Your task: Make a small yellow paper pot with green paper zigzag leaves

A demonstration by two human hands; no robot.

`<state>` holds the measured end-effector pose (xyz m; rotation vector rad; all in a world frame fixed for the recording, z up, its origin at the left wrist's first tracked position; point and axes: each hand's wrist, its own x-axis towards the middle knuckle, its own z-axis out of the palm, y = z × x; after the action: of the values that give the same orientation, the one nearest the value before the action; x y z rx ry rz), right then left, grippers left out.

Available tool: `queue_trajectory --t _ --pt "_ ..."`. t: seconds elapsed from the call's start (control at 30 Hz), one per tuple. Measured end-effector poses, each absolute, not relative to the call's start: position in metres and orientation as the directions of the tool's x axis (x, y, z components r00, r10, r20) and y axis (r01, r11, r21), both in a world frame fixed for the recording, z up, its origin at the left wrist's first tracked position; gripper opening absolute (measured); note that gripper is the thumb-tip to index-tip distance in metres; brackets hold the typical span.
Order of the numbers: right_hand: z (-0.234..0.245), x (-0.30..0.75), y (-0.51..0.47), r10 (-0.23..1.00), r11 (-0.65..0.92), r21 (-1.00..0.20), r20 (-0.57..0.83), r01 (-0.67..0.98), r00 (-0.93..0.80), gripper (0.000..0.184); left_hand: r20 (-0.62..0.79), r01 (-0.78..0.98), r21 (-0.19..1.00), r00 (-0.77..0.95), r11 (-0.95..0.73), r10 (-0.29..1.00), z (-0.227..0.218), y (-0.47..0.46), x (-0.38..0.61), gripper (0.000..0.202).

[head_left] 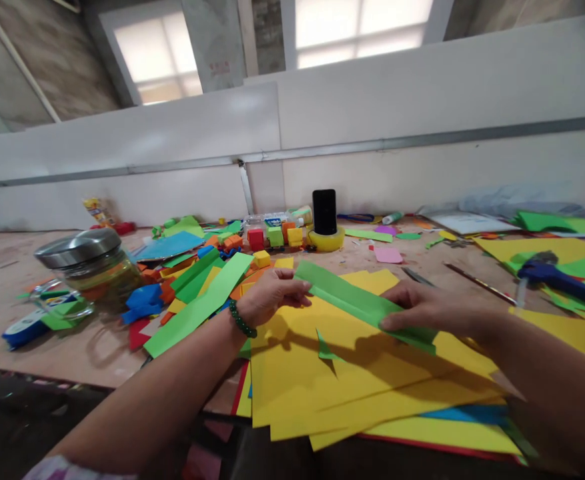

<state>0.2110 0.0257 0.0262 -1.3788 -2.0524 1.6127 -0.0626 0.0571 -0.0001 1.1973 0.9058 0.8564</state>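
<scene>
Left hand: your left hand point(272, 293) is closed on the upper left end of the long folded green paper strip point(359, 303); the fingers pinch its edge, and a green bead bracelet point(241, 320) sits on the wrist.
Right hand: your right hand point(429, 310) grips the lower right part of the same strip, with the thumb on top of the paper and the fingers under it.
Green strip: it is lifted a little above the pile of yellow paper sheets point(352, 380) and runs tilted, from upper left down to lower right, between both hands.
Yellow sheets: they lie flat on the wooden worktable point(2, 280), at the near edge, with blue and red sheets under them.
Left side: a glass jar with a metal lid point(89, 267) stands there, well apart from your hands, beside loose green paper strips point(199, 300).
Behind: a black phone point(325, 211) stands upright in a yellow tape roll point(326, 240), near coloured foam blocks point(272, 237).
Right side: a blue-handled tool point(557, 277) rests on other yellow and green sheets.
</scene>
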Motion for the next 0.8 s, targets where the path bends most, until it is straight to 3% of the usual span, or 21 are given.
queue_trajectory --t 0.07,0.17,0.33,0.43,0.57,0.8 --pt "0.027 0.216 0.028 0.726 0.038 -0.795 -0.394 0.606 -0.563 0.033 -0.220 0.089 0.975 0.529 0.204 0.819 -0.002 0.054 -0.061 0.025" --pt "0.024 0.210 0.027 0.682 0.138 -0.762 -0.390 0.633 -0.619 0.029 -0.274 0.207 0.960 0.572 0.187 0.774 -0.005 0.048 -0.053 0.020" --pt "0.019 0.197 0.023 0.707 0.159 -0.755 -0.362 0.636 -0.607 0.032 -0.125 0.063 0.992 0.488 0.109 0.864 -0.006 0.043 -0.041 0.018" --pt "0.015 0.190 0.020 0.774 0.118 -0.810 -0.287 0.575 -0.564 0.036 -0.114 -0.079 0.983 0.436 0.164 0.893 -0.007 0.043 -0.040 0.026" --pt "0.001 0.171 0.015 0.845 0.066 -0.880 -0.202 0.471 -0.495 0.036 -0.203 0.016 0.974 0.506 0.226 0.838 -0.012 0.041 -0.036 0.041" --pt "-0.001 0.164 0.012 0.840 -0.075 -0.898 -0.292 0.434 -0.458 0.032 -0.090 -0.020 0.994 0.382 0.105 0.920 -0.012 0.038 -0.034 0.047"
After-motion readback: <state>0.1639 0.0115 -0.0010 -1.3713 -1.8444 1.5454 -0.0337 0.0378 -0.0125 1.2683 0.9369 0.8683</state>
